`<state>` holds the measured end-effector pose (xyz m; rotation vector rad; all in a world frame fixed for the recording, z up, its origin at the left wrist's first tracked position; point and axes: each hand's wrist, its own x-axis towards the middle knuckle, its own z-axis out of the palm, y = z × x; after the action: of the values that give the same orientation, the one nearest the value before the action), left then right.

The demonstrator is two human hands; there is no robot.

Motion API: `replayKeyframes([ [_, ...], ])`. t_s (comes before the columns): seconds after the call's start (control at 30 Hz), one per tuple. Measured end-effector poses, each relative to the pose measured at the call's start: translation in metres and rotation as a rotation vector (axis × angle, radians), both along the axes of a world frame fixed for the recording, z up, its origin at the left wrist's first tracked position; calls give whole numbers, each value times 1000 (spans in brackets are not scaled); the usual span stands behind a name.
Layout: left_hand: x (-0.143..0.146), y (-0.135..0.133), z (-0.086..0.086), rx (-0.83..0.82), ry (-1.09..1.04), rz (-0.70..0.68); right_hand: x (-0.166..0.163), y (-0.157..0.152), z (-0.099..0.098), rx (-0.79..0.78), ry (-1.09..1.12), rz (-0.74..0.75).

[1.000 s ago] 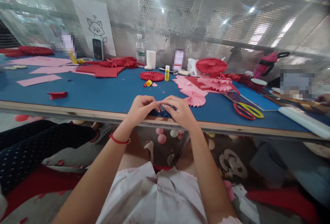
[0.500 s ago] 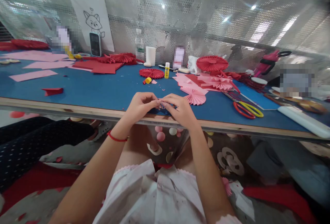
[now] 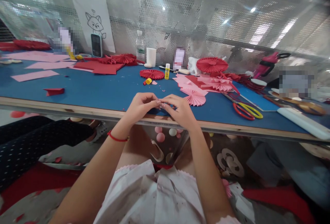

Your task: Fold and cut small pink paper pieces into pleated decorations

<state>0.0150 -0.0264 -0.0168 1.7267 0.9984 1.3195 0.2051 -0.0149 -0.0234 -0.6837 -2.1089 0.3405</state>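
1. On the bench (image 3: pixel 90 91), scissors (image 3: pixel 247 109) lie right of the pink fan (image 3: pixel 195 97), and a glue stick (image 3: pixel 167 71) stands behind it
2. Just left of the fan, the left hand (image 3: pixel 140 106) and right hand (image 3: pixel 180 110) meet, each grip closed; what they pinch is too small to tell

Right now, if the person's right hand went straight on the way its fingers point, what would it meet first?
The left hand: the fingers of the right hand point across at it, and the fingertips seem to touch above the near edge of the table. Anything pinched between them is too small to tell.
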Motion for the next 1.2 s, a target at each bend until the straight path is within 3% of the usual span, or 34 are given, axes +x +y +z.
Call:
replayKeyframes([
  [1.2, 2, -4, 6, -31, -25, 15, -1, 5, -5, 33, 57, -20],
])
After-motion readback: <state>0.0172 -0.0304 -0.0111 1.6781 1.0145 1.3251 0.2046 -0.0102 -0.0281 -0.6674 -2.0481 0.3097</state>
